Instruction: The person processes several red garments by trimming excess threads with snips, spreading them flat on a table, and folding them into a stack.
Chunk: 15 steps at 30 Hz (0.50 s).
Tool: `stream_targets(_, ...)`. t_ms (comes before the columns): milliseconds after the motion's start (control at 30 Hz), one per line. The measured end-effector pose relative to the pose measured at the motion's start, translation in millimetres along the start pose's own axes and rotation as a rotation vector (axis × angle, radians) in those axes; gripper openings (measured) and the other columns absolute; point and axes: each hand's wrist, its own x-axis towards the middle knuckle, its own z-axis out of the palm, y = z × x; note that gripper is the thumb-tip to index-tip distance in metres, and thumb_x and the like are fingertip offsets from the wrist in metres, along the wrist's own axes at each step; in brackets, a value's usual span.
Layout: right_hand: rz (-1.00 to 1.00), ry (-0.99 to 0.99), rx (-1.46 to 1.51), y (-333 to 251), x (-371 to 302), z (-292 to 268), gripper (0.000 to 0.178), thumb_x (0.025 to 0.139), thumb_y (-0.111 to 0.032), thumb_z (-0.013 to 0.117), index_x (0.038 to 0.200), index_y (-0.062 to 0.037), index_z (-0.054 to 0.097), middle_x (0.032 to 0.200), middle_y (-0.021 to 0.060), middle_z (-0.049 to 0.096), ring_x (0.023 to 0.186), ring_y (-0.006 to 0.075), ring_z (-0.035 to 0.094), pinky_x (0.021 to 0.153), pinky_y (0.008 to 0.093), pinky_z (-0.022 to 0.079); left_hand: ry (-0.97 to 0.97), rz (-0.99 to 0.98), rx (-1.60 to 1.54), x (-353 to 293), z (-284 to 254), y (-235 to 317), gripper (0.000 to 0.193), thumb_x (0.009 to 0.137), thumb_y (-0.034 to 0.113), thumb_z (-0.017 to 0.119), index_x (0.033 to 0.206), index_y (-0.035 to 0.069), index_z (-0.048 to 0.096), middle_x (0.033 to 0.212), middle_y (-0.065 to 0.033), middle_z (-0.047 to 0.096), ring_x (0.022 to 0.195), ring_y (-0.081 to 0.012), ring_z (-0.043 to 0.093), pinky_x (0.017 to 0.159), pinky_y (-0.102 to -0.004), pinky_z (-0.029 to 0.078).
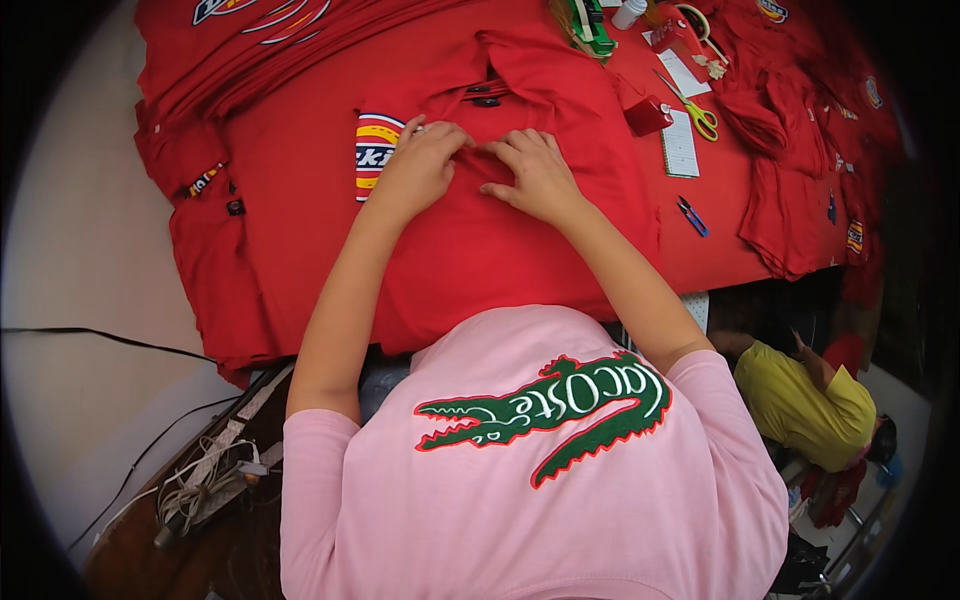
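Observation:
A red collared shirt (500, 270) is spread on the table in front of me, its collar at the far side around a dark neck label (485, 97). A colourful striped patch (372, 155) shows on its left part, partly covered by my left hand (425, 165). That hand rests on the cloth below the collar, fingers bent and apart. Opposite it, my right hand (535, 175) touches the same cloth, its thumb spread away from the fingers. The two sets of fingertips almost meet. A small pale spot by my left fingers is too small to make out.
More red shirts pile up at the far left (250, 50) and right (785, 200). Toward the right lie yellow-handled scissors (703, 122), blue thread snips (692, 216), a notepad (679, 145) and a green tape dispenser (590, 30). A person in yellow (810, 405) sits at right; cables (195, 495) hang lower left.

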Motion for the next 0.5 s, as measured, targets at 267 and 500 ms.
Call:
stream_targets(267, 0.18, -0.011, 0.658, -5, -8, -20, 0.024, 0.092, -0.025, 0.071, 0.1, -0.0034, 0.067, 0.082, 0.0115, 0.066, 0.077, 0.0316, 0.063, 0.08, 0.0455, 0.047, 0.013, -0.1, -0.272, -24, -11, 10, 0.032, 0.092, 0.022, 0.073, 0.122, 0.009, 0.067, 0.129, -0.0093, 0.067, 0.132, -0.0229, 0.055, 0.12, -0.0455, 0.028)
stream_targets(500, -0.179, 0.428, 0.11, -102, -34, 6, 0.028, 0.089, -0.027, 0.074, 0.077, -0.0073, 0.058, 0.069, 0.0132, 0.061, 0.062, 0.0313, 0.062, 0.06, 0.0432, 0.048, 0.481, -0.724, -1.974, -51, 65, 48, 0.029, 0.104, 0.037, 0.061, 0.099, 0.009, 0.067, 0.091, -0.001, 0.064, 0.08, -0.012, 0.058, 0.073, -0.0261, 0.047)
